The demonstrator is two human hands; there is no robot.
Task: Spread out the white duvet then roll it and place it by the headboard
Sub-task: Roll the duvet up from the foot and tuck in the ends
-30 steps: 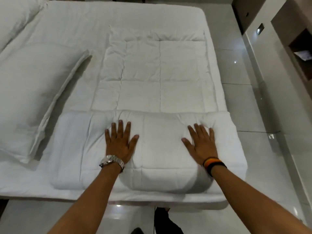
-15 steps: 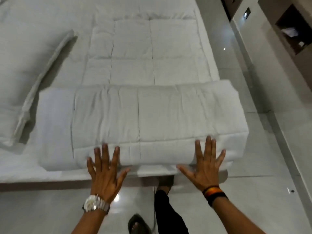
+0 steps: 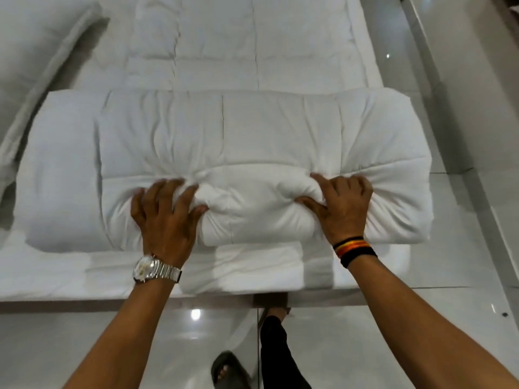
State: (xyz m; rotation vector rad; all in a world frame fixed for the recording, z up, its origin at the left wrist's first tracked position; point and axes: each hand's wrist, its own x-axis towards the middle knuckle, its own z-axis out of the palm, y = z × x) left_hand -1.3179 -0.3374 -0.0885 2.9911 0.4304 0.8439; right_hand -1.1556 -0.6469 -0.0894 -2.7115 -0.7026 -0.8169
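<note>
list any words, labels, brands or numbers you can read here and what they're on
None can be read.
Watch on the left wrist: dial glared and blurred, no brand or numerals legible.
Striped wristband on the right wrist: colour bands only.
White duvet: no tag or print visible.

One white duvet (image 3: 224,141), part rolled into a single thick roll, the rest flat toward 12 o'clock. Two hands: left hand (image 3: 165,217) at 7 o'clock of the roll, right hand (image 3: 344,204) at 5 o'clock, both dug into the fabric. One silver wristwatch (image 3: 156,271). One striped wristband (image 3: 354,250). One pillow (image 3: 36,60) at 10 o'clock. One bed (image 3: 56,284). One dark sandal (image 3: 229,370) at 6 o'clock, on one glossy tiled floor (image 3: 421,332). One black trouser leg (image 3: 278,355).
</note>
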